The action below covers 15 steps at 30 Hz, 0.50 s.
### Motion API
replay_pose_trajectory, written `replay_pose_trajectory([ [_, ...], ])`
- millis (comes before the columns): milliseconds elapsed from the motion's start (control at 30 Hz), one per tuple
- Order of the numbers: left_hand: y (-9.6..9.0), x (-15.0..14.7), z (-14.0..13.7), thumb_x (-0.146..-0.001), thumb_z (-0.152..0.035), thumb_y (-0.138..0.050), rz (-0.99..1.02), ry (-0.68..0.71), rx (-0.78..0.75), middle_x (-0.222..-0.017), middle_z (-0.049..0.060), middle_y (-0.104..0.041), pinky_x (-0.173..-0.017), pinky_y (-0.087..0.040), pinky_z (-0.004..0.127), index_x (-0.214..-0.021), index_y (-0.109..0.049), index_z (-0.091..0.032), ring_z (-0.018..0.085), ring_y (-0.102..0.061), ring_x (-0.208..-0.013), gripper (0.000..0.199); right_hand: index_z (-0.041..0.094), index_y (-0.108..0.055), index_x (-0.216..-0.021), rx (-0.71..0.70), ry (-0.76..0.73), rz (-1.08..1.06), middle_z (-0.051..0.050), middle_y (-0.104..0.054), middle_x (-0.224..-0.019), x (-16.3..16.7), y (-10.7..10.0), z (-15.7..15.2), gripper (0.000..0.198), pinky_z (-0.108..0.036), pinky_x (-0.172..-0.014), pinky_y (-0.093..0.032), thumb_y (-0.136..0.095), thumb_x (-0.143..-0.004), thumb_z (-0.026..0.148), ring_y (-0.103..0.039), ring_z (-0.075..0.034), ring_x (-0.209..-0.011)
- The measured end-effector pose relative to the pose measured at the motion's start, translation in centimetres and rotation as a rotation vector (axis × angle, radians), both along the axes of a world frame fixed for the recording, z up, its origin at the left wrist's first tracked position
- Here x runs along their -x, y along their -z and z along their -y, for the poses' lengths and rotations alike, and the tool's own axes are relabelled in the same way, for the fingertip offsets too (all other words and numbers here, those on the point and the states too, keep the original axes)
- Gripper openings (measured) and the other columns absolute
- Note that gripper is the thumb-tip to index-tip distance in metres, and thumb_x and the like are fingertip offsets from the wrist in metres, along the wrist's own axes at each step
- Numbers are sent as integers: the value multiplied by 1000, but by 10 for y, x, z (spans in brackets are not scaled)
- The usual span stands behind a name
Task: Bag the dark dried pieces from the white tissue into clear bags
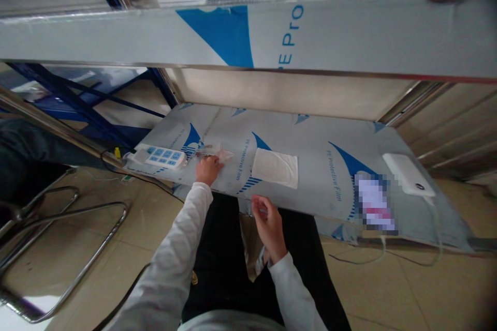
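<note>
My left hand [209, 169] is at the shelf's front part, its fingers bent down onto a small crumpled clear plastic wrapper [224, 153]. The fingertips are partly hidden, and the wrapper lies flat beneath and beyond them. My right hand [269, 223] hovers just in front of the shelf edge, palm turned inward, with its fingers loosely curved, thumb apart and nothing visible in it. Between and beyond the two hands, a folded white cloth or tissue [275, 168] rests on the film-covered metal shelf [314, 158].
A white power strip [161, 156] lies left of my left hand. To the right are a blurred-out phone [376, 204] and a white power bank [409, 174] with a cable. An upper shelf [349, 36] crosses overhead. A metal-framed chair [97, 212] stands on the left.
</note>
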<state>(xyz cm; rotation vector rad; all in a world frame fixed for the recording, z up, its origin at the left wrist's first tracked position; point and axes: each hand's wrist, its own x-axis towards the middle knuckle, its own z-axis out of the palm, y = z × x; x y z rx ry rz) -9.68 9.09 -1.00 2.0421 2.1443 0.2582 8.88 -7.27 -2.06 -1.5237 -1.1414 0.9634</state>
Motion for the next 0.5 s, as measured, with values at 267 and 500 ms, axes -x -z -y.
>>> replay_pose_trajectory([
  [267, 6, 11, 10, -80, -9, -48, 84, 52, -52, -100, 11, -71, -83, -46, 30, -104, -69, -17, 22, -65, -93, 32, 19, -63, -97, -4, -30, -7, -10, -70, -100, 0, 5, 0, 29, -35, -77, -53, -50, -86, 42, -65, -23, -92],
  [500, -13, 15, 7, -85, -24, -47, 245, -102, -261, -95, 11, -72, -86, -44, 33, -97, -70, -18, 24, -65, -93, 26, 18, -65, -96, -4, -27, 11, -10, -71, -97, 1, 6, 1, 29, -34, -76, -53, -50, -86, 41, -66, -23, -89],
])
